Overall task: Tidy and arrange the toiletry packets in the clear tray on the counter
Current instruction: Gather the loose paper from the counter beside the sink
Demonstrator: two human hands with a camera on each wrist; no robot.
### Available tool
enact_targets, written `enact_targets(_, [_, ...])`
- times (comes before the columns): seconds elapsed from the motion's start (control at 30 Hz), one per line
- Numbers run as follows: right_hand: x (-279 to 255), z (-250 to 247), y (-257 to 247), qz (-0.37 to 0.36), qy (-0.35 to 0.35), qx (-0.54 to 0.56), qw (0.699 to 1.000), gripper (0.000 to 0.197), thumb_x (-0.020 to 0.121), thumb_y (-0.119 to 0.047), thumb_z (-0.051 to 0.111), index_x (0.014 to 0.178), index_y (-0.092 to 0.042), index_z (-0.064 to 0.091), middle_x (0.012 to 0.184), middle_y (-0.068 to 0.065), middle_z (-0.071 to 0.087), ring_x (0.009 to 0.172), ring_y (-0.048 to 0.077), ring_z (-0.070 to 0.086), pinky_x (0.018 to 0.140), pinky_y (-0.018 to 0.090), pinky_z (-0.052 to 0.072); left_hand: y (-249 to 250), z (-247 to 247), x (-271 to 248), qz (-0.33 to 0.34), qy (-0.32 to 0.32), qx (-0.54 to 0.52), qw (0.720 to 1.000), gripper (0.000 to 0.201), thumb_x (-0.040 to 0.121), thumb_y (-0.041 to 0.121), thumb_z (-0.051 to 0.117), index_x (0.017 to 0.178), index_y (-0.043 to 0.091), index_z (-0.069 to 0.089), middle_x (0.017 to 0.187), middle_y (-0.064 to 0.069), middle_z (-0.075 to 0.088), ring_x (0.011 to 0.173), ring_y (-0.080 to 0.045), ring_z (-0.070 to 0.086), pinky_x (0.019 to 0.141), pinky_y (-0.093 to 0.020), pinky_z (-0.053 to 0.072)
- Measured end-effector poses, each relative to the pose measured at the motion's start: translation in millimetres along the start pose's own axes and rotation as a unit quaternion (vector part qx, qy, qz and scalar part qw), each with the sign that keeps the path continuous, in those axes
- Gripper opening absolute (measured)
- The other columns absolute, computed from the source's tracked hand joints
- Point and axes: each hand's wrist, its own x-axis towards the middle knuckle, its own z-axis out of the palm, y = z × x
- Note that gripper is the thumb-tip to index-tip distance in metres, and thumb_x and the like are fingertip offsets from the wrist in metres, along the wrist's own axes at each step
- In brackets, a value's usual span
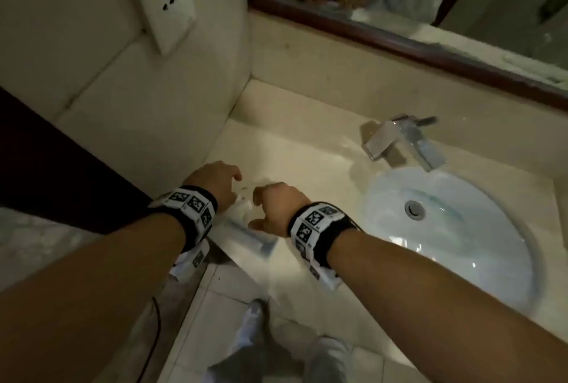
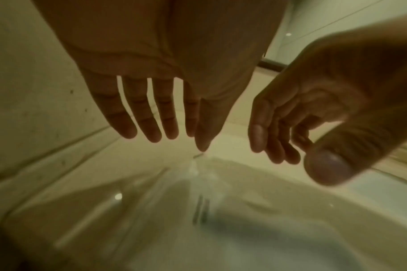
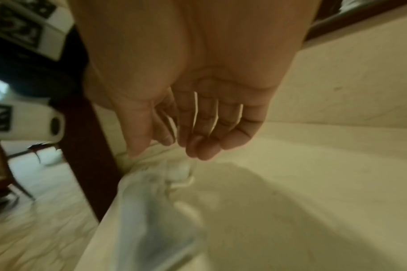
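A clear tray (image 1: pixel 256 241) lies at the front left of the counter (image 1: pixel 292 149), close to its edge. White toiletry packets (image 1: pixel 244 207) lie crumpled in its far end. My left hand (image 1: pixel 229 178) hovers over the tray's far left side, fingers straight and spread (image 2: pixel 151 128), holding nothing. Just right of it, my right hand (image 1: pixel 261 207) hangs over the packets (image 3: pixel 177 174) with fingers loosely curled (image 3: pixel 198 146) and nothing between them. In the left wrist view the tray (image 2: pixel 105 210) is a blur below both hands.
A white sink basin (image 1: pixel 445 223) with a chrome faucet (image 1: pixel 402 143) lies to the right of the tray. The tiled wall with a socket (image 1: pixel 172 1) and a dark door frame (image 1: pixel 61 173) close the left side. A framed mirror (image 1: pixel 399 44) hangs behind the counter.
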Motion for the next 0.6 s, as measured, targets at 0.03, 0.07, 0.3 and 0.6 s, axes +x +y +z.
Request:
enact_targets(0.03, [2,9,-6,-0.010,-0.016,-0.017,1.000,0.051,0.083,-0.044,0.070,0.120,-0.011,0.058,0.118,0.012,0.062,0.105,0.032,0.061,0.083,0.036,0.051,-3,6,1,-0.007,-0.014,0.007,1.000,0.040,0.088,0.025,0.070,0.126,0.029,0.060,0.132,-0.002,0.056,0.116,-0.025,0.057,0.095,-0.037,0.049])
enact_targets(0.07, [6,20,-9,-0.022,-0.015,-0.034,0.999,0.050,0.083,-0.043,0.070,0.119,-0.011,0.058,0.117,0.012,0.062,0.104,0.033,0.060,0.079,0.036,0.049,-5,11,3,-0.012,-0.014,0.009,1.000,0.038,0.088,0.024,0.068,0.125,0.029,0.060,0.130,-0.002,0.055,0.115,-0.025,0.057,0.092,-0.035,0.049])
enact_targets(0.3, [18,62,-12,-0.033,-0.008,-0.065,0.997,0.024,0.089,-0.026,0.064,0.108,-0.012,0.058,0.105,0.012,0.066,0.095,0.033,0.062,0.069,0.034,0.039,-5,38,3,-0.016,0.004,0.055,0.998,0.011,0.093,0.028,0.066,0.102,0.024,0.068,0.115,-0.004,0.062,0.103,-0.025,0.062,0.084,-0.032,0.050])
enact_targets(0.6, [14,59,0,0.003,-0.047,-0.070,0.996,0.025,0.087,-0.033,0.067,0.100,-0.013,0.062,0.098,0.015,0.066,0.087,0.036,0.063,0.069,0.037,0.051,-5,47,15,-0.082,0.027,-0.015,0.996,0.033,0.087,0.034,0.073,0.109,0.018,0.053,0.107,-0.008,0.064,0.093,-0.031,0.062,0.075,-0.037,0.053])
